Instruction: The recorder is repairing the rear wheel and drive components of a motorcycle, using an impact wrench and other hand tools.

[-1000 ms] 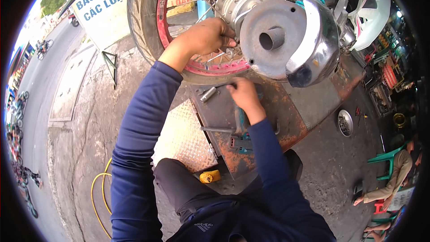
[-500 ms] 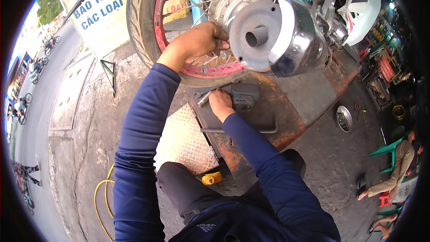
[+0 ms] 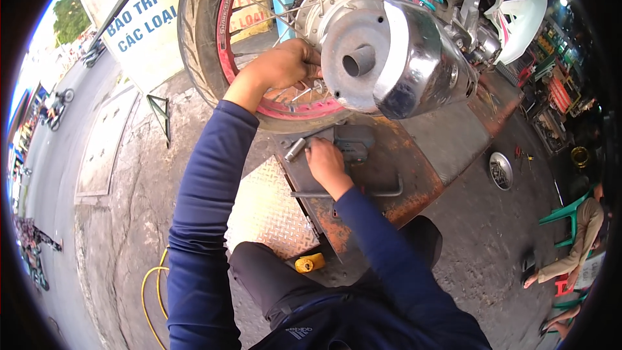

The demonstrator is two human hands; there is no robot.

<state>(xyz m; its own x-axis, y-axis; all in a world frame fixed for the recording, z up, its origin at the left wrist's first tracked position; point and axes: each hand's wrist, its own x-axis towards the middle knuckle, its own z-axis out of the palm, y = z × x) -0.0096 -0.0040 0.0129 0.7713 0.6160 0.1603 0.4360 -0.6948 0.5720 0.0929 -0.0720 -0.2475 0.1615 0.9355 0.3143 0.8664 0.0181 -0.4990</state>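
My left hand reaches to the rear wheel's hub, its fingers bent together beside the muffler's end. What they hold, if anything, is hidden. The chrome muffler has a round grey end cap with a short outlet pipe. Behind it stands the spoked wheel with its red rim. Lower down, my right hand lies with curled fingers on a dark cordless impact wrench, partly covering it. A silver socket shows just left of that hand, over the rusty metal platform.
A bent metal bar lies on the platform nearer me. A yellow bottle stands between my legs, and a yellow hose loops at left. A metal bowl of small parts sits at right, near a seated person.
My right hand has drawn slightly toward me and right, showing more of the socket. My left hand stays at the hub. The view has shifted a little.
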